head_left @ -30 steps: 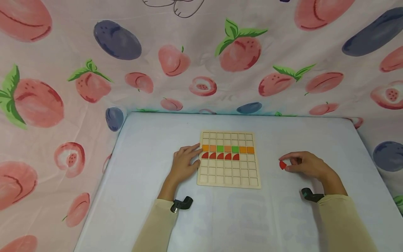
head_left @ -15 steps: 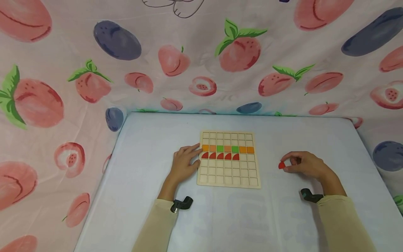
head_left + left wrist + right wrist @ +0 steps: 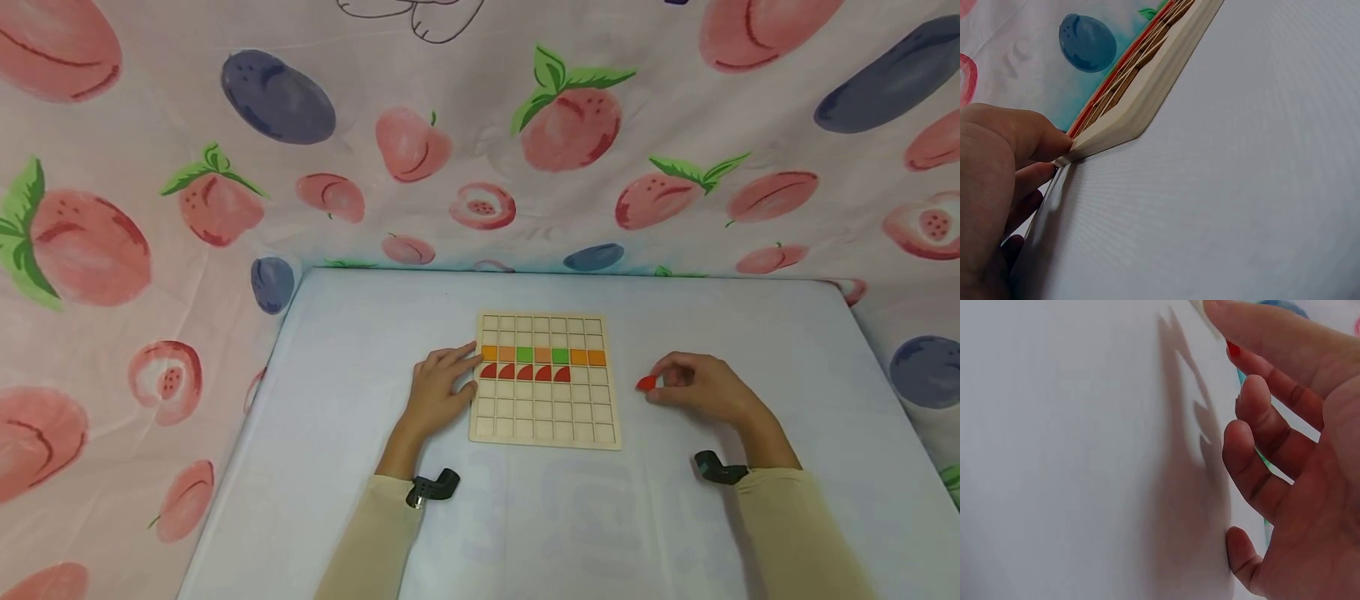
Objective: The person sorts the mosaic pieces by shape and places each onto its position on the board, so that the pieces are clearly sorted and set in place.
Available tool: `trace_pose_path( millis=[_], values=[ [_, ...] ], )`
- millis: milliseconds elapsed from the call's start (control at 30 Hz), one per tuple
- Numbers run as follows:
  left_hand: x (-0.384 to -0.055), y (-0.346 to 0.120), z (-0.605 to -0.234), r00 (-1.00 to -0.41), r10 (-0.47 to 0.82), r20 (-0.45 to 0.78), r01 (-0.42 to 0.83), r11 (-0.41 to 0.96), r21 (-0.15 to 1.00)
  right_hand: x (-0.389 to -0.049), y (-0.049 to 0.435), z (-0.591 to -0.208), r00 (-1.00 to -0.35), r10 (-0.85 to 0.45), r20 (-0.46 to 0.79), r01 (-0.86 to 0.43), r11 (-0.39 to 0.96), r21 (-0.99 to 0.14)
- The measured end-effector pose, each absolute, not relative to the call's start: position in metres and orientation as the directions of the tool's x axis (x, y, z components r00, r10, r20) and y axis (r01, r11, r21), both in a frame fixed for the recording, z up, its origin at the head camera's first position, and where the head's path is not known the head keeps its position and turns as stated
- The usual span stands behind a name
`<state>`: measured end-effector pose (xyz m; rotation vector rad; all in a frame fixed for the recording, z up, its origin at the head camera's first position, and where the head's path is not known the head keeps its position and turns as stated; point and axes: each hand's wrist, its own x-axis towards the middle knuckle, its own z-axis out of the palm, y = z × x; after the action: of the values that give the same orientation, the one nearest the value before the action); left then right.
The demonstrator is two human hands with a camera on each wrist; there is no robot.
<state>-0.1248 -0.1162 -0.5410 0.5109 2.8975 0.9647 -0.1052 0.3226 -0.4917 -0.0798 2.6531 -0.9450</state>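
A wooden grid board (image 3: 546, 430) lies on the table. One row holds orange, peach and green square tiles (image 3: 524, 355); the row below holds several red quarter-round tiles (image 3: 525, 372) from the left, with two bare cells at its right end. My left hand (image 3: 438, 387) touches the board's left edge with its fingertips and thumb; in the left wrist view the thumb (image 3: 1047, 140) meets the rim near a corner. To the right of the board, my right hand (image 3: 705, 387) pinches a small red tile (image 3: 647, 383) between thumb and forefinger. In the right wrist view the thumb mostly hides this tile (image 3: 1233, 349).
The white table (image 3: 360, 333) spreads around the board. Behind it and at the sides hangs a fruit-print cloth (image 3: 480, 117). A black wrist camera (image 3: 435, 483) sits on the left wrist and another camera (image 3: 718, 468) on the right.
My right hand has moved left toward the board with the red tile, which has turned in its fingers. My left hand and the board have stayed in place.
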Motion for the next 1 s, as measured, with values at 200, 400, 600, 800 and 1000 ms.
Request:
trace_pose_path(
  millis=[200,400,600,800,1000],
  values=[
    [-0.124,-0.116,-0.54,-0.944,0.324,0.069,0.299,0.746,0.595,-0.107,0.3,-0.494,-0.97,-0.131,-0.206,0.038,0.752,-0.658],
    [-0.124,-0.117,-0.541,-0.946,0.319,0.061,0.291,0.75,0.593,-0.111,0.281,-0.496,-0.977,-0.132,-0.167,0.017,0.735,-0.678],
    [-0.124,-0.117,-0.542,-0.943,0.326,0.07,0.301,0.746,0.593,-0.117,0.264,-0.5,-0.976,-0.148,-0.162,0.007,0.717,-0.697],
    [-0.124,-0.117,-0.541,-0.942,0.327,0.067,0.301,0.746,0.593,-0.122,0.248,-0.501,-0.975,-0.17,-0.142,-0.016,0.695,-0.719],
    [-0.124,-0.117,-0.539,-0.942,0.328,0.076,0.306,0.74,0.599,-0.125,0.238,-0.502,-0.973,-0.193,-0.13,-0.039,0.687,-0.726]
  ],
)
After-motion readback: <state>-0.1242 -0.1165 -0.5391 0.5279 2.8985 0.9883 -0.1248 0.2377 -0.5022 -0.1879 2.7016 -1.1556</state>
